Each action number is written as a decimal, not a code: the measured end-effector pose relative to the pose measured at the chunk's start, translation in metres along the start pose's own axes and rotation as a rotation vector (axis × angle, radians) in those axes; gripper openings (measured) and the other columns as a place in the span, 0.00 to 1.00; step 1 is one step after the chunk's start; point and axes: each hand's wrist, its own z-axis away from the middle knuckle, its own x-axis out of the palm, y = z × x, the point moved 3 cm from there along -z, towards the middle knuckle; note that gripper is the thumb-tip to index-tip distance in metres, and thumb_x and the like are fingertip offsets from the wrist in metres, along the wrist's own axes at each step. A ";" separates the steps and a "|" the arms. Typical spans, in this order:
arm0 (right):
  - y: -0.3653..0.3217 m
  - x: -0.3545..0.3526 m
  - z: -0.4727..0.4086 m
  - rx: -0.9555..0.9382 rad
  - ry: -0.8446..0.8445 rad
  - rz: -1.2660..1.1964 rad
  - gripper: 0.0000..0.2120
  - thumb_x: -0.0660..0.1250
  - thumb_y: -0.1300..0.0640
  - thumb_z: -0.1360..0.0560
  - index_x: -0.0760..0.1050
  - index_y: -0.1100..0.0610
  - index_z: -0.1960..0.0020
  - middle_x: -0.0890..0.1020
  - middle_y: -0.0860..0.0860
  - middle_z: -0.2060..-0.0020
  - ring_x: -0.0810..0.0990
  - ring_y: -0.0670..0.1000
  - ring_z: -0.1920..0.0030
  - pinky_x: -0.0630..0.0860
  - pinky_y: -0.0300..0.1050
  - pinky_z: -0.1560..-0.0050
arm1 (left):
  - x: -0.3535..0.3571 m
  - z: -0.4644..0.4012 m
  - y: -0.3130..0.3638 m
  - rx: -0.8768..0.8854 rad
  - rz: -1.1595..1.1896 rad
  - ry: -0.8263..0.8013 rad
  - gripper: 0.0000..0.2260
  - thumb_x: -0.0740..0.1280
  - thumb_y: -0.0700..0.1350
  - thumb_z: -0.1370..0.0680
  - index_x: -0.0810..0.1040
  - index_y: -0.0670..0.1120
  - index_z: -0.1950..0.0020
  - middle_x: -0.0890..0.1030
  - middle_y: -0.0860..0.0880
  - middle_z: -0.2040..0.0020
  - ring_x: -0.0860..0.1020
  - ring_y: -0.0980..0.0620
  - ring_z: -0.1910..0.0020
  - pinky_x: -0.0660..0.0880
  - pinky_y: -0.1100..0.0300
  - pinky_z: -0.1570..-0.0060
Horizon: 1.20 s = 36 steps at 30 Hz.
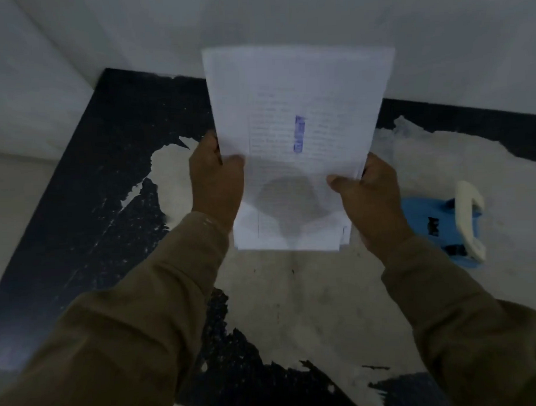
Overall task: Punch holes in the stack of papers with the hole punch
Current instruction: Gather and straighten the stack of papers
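Left hand [216,180] and right hand [366,196] pinch the stack of papers [297,135] by its sides above the table [294,308]; blue hole punch [444,227] sits right. Print blurred, unreadable.

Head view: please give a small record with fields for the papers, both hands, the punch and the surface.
papers: white printed paper stack with a blue mark, held up between both hands
left hand: grip on the stack's left edge, thumb on front
right hand: grip on the stack's right edge
punch: blue hole punch with white lever, on the surface, right of the stack, untouched
surface: worn black-and-white table top
sleeves: olive-brown
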 end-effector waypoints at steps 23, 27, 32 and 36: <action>0.022 0.025 0.021 -0.004 0.088 -0.003 0.17 0.62 0.65 0.23 0.74 0.57 0.35 0.81 0.50 0.44 0.79 0.42 0.46 0.70 0.21 0.51 | -0.003 0.016 -0.026 0.031 0.094 0.010 0.15 0.64 0.32 0.24 0.79 0.40 0.39 0.81 0.49 0.49 0.79 0.53 0.47 0.76 0.59 0.42; 0.017 0.022 0.020 -0.078 0.125 -0.017 0.16 0.62 0.65 0.23 0.75 0.56 0.36 0.82 0.49 0.45 0.78 0.37 0.46 0.70 0.23 0.47 | -0.007 0.014 -0.024 0.063 0.117 0.036 0.13 0.65 0.35 0.26 0.81 0.44 0.43 0.82 0.54 0.52 0.81 0.60 0.51 0.78 0.63 0.45; 0.029 0.026 0.021 -0.005 0.099 0.051 0.17 0.61 0.65 0.22 0.73 0.57 0.35 0.80 0.48 0.46 0.78 0.41 0.48 0.69 0.18 0.52 | -0.008 0.022 -0.038 -0.005 0.067 -0.007 0.13 0.63 0.32 0.24 0.80 0.39 0.42 0.82 0.50 0.52 0.80 0.55 0.51 0.78 0.66 0.48; 0.031 0.023 0.020 -0.092 0.127 0.174 0.09 0.63 0.65 0.23 0.75 0.52 0.49 0.79 0.36 0.58 0.77 0.32 0.57 0.71 0.20 0.57 | -0.014 0.020 -0.040 0.017 0.106 0.031 0.08 0.64 0.36 0.27 0.79 0.42 0.50 0.81 0.53 0.57 0.79 0.59 0.55 0.78 0.67 0.51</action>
